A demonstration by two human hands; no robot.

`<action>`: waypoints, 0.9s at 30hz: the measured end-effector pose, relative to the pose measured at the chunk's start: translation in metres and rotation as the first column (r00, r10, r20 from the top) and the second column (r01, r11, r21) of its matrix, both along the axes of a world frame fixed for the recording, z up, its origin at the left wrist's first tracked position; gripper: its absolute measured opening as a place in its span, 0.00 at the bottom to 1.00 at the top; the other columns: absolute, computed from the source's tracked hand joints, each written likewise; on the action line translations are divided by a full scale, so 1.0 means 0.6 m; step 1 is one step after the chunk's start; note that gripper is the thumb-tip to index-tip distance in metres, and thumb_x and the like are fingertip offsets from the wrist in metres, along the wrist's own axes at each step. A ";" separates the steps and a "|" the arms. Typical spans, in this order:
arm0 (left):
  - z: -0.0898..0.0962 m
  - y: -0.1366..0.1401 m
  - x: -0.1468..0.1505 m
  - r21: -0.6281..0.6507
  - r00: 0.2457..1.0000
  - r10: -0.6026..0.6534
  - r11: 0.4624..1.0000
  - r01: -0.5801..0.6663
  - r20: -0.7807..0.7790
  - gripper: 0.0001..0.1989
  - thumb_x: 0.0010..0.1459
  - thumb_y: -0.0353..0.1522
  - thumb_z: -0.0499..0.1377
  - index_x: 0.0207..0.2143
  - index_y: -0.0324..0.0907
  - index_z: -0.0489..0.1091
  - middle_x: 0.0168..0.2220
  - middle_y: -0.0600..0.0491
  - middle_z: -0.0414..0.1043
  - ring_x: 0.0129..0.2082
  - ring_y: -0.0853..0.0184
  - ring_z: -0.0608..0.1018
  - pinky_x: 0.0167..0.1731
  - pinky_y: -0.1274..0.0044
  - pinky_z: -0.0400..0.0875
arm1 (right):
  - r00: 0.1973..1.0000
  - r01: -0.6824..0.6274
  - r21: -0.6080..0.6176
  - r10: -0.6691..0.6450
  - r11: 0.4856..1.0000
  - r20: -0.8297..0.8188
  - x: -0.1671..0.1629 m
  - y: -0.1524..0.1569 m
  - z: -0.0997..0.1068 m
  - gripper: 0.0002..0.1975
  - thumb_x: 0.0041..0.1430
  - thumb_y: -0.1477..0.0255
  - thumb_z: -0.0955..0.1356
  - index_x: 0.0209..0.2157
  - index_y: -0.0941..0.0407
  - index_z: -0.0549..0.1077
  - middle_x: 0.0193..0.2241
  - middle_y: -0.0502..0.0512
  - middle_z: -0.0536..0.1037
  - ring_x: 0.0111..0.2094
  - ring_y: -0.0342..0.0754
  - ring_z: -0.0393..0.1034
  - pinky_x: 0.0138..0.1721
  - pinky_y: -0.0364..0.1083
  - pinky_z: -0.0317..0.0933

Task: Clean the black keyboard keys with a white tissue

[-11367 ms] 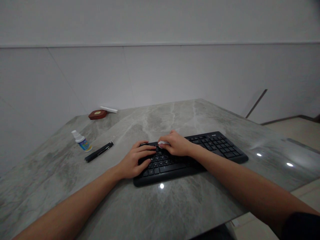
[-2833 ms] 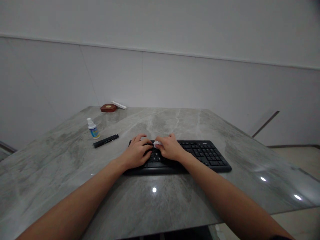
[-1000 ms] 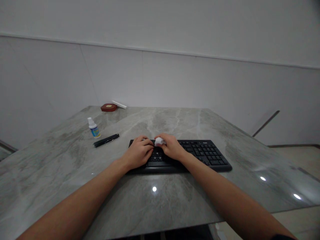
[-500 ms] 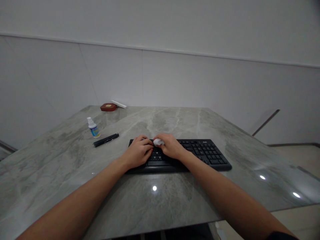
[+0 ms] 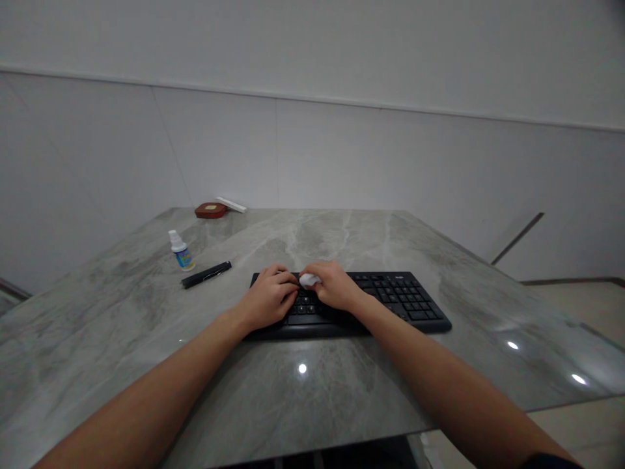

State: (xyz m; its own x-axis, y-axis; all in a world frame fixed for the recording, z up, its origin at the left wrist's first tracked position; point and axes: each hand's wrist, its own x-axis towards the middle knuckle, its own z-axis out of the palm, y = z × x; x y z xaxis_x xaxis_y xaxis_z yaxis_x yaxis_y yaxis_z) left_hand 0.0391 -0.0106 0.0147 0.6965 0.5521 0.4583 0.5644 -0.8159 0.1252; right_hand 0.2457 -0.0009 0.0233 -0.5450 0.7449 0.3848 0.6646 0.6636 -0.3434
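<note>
Now your left hand [image 5: 267, 298] sits bunched over the black keyboard [image 5: 398, 296], fingers less spread than at first.
Leftmost, a spray bottle [image 5: 182, 253] stands near a slim black item [image 5: 206, 275] on the table [image 5: 312, 410]; your left hand covers the keyboard's left end, its grip impossible to tell; just beside it, your right hand [image 5: 336, 286] pinches a white wad [image 5: 309, 280] over the keys, more of it showing than earlier.

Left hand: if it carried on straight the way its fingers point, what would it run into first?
The left hand would probably meet the white wad held in the right hand, close ahead; the exact gap in depth is hard to judge from this single view.
</note>
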 end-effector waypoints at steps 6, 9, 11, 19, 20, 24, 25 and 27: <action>0.001 -0.001 0.001 -0.004 1.000 0.001 1.000 -0.001 0.010 0.11 0.62 0.28 0.55 0.40 0.42 0.77 0.42 0.50 0.76 0.47 0.58 0.70 0.47 0.64 0.67 | 0.998 0.051 0.007 -0.051 0.999 0.045 -0.002 -0.001 0.001 0.14 0.54 0.82 0.66 0.41 0.55 0.75 0.39 0.55 0.79 0.41 0.48 0.72 0.45 0.46 0.59; 0.002 -0.002 0.001 -0.006 1.000 -0.001 1.000 0.001 0.014 0.11 0.62 0.28 0.55 0.39 0.42 0.77 0.42 0.49 0.76 0.47 0.58 0.70 0.47 0.64 0.68 | 0.997 0.059 0.017 -0.059 0.998 0.047 -0.003 0.000 -0.001 0.16 0.54 0.83 0.65 0.43 0.55 0.75 0.40 0.55 0.78 0.42 0.48 0.71 0.46 0.46 0.59; 0.002 -0.002 0.001 -0.009 1.000 0.001 1.000 -0.001 0.011 0.11 0.62 0.28 0.55 0.40 0.42 0.77 0.42 0.48 0.76 0.47 0.57 0.70 0.47 0.63 0.68 | 0.999 0.022 0.014 -0.023 1.000 0.042 -0.004 -0.001 -0.002 0.17 0.54 0.84 0.64 0.44 0.55 0.75 0.41 0.55 0.78 0.43 0.48 0.71 0.47 0.46 0.58; 0.003 -0.002 0.001 -0.004 1.000 -0.004 1.000 0.005 0.023 0.11 0.62 0.28 0.54 0.39 0.42 0.77 0.41 0.49 0.76 0.47 0.57 0.70 0.47 0.63 0.68 | 0.993 0.084 0.038 -0.087 0.996 0.085 -0.006 -0.003 -0.001 0.19 0.54 0.85 0.63 0.45 0.55 0.74 0.41 0.56 0.77 0.44 0.49 0.70 0.47 0.47 0.57; 0.003 -0.002 0.001 -0.004 1.000 -0.003 1.000 0.003 0.021 0.11 0.62 0.28 0.55 0.39 0.42 0.77 0.41 0.49 0.76 0.47 0.58 0.70 0.47 0.63 0.68 | 0.993 0.076 0.034 -0.078 0.997 0.084 -0.007 -0.003 -0.001 0.19 0.54 0.85 0.62 0.44 0.56 0.74 0.41 0.56 0.77 0.44 0.48 0.69 0.47 0.47 0.57; 0.003 -0.002 0.000 -0.009 1.000 0.002 1.000 -0.002 0.013 0.10 0.61 0.28 0.55 0.39 0.42 0.77 0.42 0.49 0.76 0.47 0.58 0.70 0.48 0.64 0.68 | 0.994 0.054 0.028 -0.056 0.998 0.094 -0.010 -0.002 -0.003 0.19 0.54 0.85 0.62 0.44 0.56 0.74 0.39 0.55 0.77 0.43 0.48 0.69 0.46 0.46 0.57; 0.002 -0.002 0.000 -0.010 1.000 0.002 1.000 -0.002 0.012 0.10 0.61 0.28 0.55 0.39 0.42 0.77 0.42 0.49 0.76 0.47 0.58 0.70 0.48 0.64 0.68 | 0.993 0.064 0.033 -0.067 0.997 0.096 -0.011 -0.002 -0.003 0.19 0.54 0.85 0.62 0.44 0.56 0.74 0.39 0.55 0.77 0.43 0.49 0.69 0.45 0.46 0.57; 0.002 -0.002 0.000 -0.011 1.000 0.002 1.000 -0.002 0.009 0.10 0.61 0.28 0.55 0.40 0.42 0.77 0.43 0.49 0.76 0.48 0.58 0.70 0.48 0.64 0.67 | 0.990 0.094 0.048 -0.099 0.994 0.102 -0.012 -0.003 -0.003 0.18 0.55 0.84 0.62 0.44 0.56 0.74 0.39 0.56 0.77 0.43 0.49 0.69 0.44 0.47 0.56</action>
State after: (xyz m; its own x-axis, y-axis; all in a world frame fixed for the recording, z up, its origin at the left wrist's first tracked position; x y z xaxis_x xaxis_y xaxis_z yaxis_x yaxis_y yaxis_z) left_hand 0.0389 -0.0116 0.0159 0.6912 0.5585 0.4586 0.5649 -0.8134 0.1390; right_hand 0.2383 -0.0024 0.0213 -0.5102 0.7797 0.3631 0.7567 0.6076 -0.2415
